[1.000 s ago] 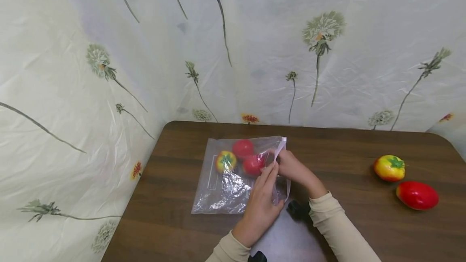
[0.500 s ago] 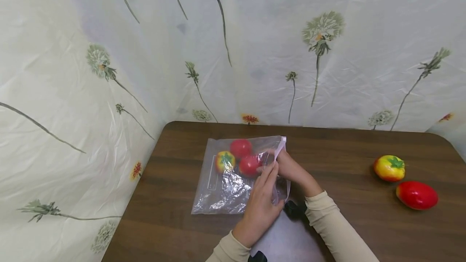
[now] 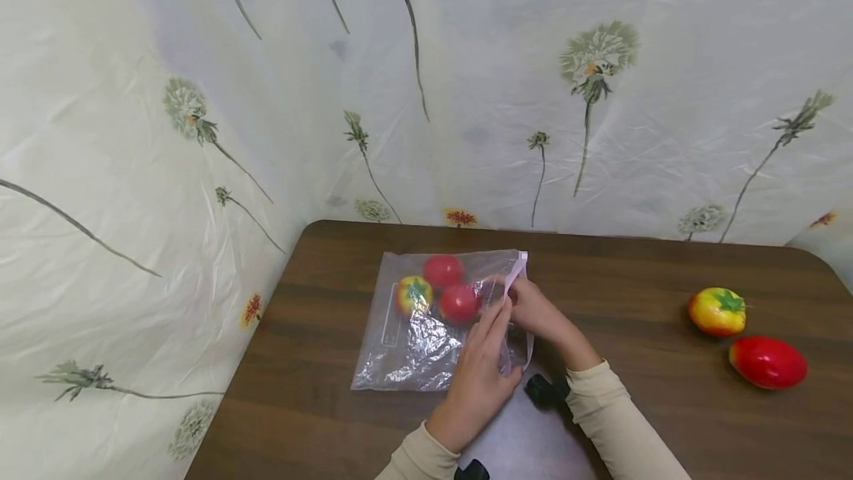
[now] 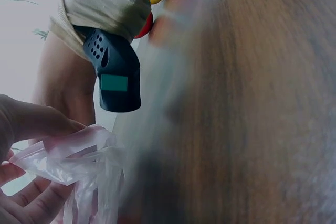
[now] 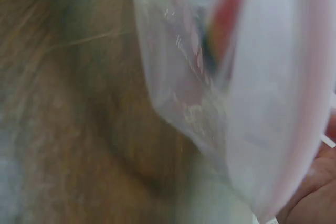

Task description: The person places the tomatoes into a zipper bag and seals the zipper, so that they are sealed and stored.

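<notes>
A clear plastic bag lies on the left part of the brown table, its mouth facing right and edged by a pale pink strip with a small white piece at the far end. On the bag's left part is a faint pale rectangular outline, too small to tell whether it carries writing. Through the plastic show a far red fruit, a nearer red fruit and, left of them, a yellow-red fruit with a green top; glare whitens the film just nearer.

The left hand pinches the bag's edge between thumb and fingers, plainest in the left wrist view. The right hand reaches into the mouth, fingertips blurred behind film and strip near the nearer red fruit; I cannot tell whether it grips anything. The right wrist view, largely blurred, cuts off a palm at its right edge.

On the table's right are a yellow fruit with a green top and, just nearer, a red oval fruit. The dark wrist device at the right sleeve bears a plain teal rectangle.
</notes>
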Tool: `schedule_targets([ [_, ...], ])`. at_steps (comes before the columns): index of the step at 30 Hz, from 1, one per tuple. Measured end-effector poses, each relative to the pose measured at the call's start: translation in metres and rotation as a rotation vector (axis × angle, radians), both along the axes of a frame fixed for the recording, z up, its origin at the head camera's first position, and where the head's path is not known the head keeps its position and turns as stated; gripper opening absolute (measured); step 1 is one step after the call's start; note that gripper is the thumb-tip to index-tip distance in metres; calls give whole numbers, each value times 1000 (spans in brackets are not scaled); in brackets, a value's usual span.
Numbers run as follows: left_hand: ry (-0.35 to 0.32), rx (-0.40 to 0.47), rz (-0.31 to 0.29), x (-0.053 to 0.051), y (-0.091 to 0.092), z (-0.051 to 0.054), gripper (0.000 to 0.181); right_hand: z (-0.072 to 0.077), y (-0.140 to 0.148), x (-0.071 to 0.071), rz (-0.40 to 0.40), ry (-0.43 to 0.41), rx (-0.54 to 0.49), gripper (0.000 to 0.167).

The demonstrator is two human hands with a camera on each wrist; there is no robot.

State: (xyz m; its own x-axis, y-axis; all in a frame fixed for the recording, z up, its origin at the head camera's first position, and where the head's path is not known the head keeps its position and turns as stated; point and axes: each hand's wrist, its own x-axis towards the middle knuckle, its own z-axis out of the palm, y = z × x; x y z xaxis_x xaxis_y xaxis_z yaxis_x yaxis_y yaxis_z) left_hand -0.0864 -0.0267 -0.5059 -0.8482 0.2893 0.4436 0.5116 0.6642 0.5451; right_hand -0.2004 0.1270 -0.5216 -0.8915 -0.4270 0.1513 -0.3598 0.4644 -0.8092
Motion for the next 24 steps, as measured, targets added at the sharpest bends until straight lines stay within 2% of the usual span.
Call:
schedule_targets([
  [5,-6,-9,1,0,0,0,106,-1,7,5,-30,32,22,41],
  [14,-16,-10,3,0,0,0,106,5,23,19,21,-91,-138,45],
  [24,-18,-13,2,-1,0,-1,108,12,42,29,-31,-98,-180,49],
])
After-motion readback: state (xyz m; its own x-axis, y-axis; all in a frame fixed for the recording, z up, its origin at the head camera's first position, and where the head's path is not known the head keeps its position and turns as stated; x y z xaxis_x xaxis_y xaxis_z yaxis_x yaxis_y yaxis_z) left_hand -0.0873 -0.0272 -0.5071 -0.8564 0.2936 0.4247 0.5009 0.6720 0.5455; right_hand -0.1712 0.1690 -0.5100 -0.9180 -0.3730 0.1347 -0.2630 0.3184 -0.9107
